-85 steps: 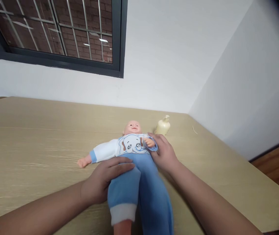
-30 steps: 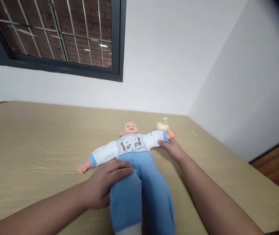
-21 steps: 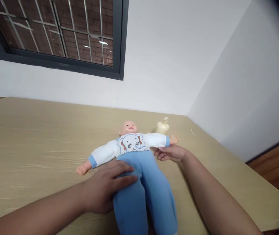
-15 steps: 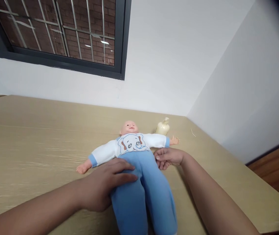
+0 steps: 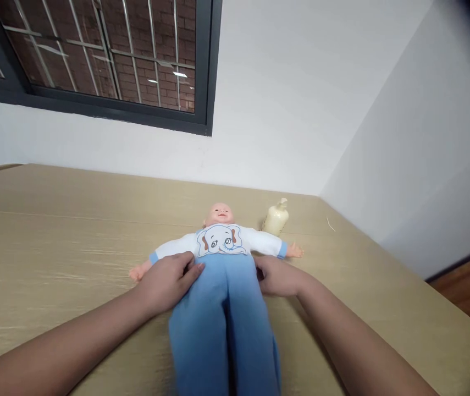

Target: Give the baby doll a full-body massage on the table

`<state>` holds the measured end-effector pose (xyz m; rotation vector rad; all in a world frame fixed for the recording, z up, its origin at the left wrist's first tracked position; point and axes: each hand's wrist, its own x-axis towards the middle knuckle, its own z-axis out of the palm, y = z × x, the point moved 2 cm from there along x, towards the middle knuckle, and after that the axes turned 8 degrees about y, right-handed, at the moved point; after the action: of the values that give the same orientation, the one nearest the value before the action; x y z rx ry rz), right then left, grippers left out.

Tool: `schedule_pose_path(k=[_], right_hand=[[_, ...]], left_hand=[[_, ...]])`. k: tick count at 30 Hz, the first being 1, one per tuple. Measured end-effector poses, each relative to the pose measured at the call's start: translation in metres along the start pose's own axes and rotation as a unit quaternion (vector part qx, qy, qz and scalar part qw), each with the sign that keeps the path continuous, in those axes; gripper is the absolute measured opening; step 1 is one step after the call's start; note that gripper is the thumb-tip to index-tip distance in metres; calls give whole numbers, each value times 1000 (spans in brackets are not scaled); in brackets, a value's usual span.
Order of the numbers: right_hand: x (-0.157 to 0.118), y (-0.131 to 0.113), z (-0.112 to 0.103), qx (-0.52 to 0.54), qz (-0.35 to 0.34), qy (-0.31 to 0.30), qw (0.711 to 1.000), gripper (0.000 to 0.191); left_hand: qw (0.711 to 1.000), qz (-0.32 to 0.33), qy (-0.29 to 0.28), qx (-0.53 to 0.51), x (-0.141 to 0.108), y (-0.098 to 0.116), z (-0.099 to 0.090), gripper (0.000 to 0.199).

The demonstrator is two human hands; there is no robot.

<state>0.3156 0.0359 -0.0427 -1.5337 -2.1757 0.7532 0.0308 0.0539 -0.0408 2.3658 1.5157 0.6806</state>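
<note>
Curled fingers of the left hand point(image 5: 164, 281) and right hand point(image 5: 279, 276) are set at the blue trousers' point(image 5: 204, 324) waist, whether gripping cannot be told, seemingly so the face-up baby doll point(image 5: 221, 242) is steadied on the table point(image 5: 73, 247), a pump bottle point(image 5: 276, 219) stood far right

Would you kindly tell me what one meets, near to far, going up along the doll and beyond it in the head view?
Blue trousers, elephant picture, doll's head, far strip of table, white wall.

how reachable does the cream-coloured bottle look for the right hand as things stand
Probably yes: the right hand would need to pass over or around the white sleeve that lies between it and the cream-coloured bottle.
</note>
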Motion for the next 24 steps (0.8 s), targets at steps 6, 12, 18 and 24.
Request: schedule_pose_path(k=[6, 12, 18, 24], right_hand=[[13, -3, 29, -82, -22, 177, 981, 38], [1, -20, 37, -159, -105, 130, 973, 108], [-16, -40, 37, -220, -160, 69, 960, 126], [-21, -50, 48, -236, -240, 57, 940, 118]], left_hand=[[998, -58, -13, 26, 11, -16, 0, 59], [997, -63, 21, -33, 15, -23, 5, 58], [996, -49, 44, -59, 19, -33, 12, 58], [994, -59, 53, -70, 22, -42, 17, 56]])
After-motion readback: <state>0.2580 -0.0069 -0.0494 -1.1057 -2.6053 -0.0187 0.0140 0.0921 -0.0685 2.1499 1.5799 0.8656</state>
